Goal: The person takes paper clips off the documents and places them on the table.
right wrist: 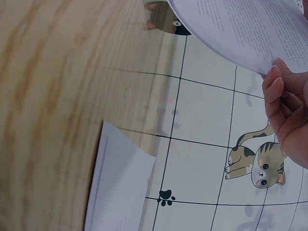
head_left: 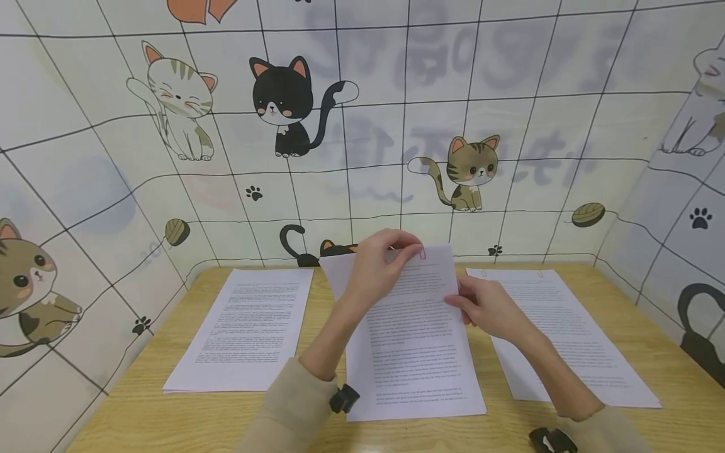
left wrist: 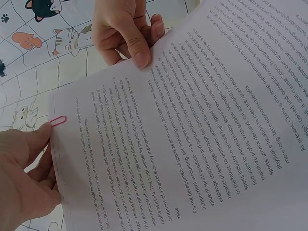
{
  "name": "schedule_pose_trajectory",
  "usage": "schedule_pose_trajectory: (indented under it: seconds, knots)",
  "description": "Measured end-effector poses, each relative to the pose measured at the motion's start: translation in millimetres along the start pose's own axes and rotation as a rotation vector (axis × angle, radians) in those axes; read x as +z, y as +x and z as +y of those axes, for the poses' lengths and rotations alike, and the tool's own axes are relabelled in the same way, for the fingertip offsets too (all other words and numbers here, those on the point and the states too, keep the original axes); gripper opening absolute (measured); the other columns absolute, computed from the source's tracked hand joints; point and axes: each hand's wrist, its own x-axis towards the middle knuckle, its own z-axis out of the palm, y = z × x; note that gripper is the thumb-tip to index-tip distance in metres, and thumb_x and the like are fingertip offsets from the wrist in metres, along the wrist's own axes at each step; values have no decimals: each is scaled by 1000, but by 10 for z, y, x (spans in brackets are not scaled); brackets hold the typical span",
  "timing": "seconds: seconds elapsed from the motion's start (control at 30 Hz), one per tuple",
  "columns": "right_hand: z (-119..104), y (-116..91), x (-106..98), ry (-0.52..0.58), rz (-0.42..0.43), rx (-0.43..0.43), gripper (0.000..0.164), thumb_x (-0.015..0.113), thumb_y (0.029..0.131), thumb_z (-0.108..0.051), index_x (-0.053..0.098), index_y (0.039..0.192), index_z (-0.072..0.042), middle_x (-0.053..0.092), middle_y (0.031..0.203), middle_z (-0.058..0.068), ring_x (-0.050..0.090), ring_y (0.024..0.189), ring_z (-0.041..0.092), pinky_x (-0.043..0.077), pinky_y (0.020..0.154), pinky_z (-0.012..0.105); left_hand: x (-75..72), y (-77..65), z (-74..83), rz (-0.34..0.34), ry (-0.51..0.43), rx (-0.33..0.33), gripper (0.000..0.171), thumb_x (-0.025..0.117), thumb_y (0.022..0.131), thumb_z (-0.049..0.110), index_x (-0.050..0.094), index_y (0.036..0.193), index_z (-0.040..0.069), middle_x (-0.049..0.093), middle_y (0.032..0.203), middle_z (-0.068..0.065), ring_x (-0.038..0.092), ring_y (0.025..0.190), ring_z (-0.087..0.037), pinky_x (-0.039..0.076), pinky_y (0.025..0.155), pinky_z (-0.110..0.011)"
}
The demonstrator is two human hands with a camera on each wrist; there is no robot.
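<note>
Either side of the sheets, papers

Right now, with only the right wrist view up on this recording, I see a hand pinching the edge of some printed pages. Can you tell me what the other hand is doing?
Observer: The left hand is at the top edge of the printed pages, its thumb at a pink paper clip.
Operator: I can see a corner of one pile of paper on the table. Is there another?
Observer: Yes, the head view shows a second pile of printed sheets, to the left of the pages being held.
Operator: Anything at the left cuff?
Observer: A small black device shows beside it.
</note>
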Motion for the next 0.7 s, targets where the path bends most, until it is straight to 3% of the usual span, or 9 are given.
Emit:
schedule_pose_trajectory:
  seconds: [0.3, 0.7]
  knots:
    - [-18, -11, -6, -3, 0, 4, 13, 67, 96, -4, 65, 109, -5, 56, 63, 0, 48, 50, 8, 39, 45, 23, 33, 3, 1, 10, -23, 1, 4, 74, 92, 8, 74, 95, 4, 71, 89, -2, 62, 81, -11, 50, 77, -24]
    - [1, -1, -17, -5, -2, -1, 14, 67, 96, -2, 64, 109, -5, 55, 64, -3, 48, 50, 8, 39, 45, 22, 104, -3, -19, 80, -58, 37, 4, 74, 91, 3, 72, 92, 0, 72, 88, -6, 66, 80, -14, 52, 77, -22]
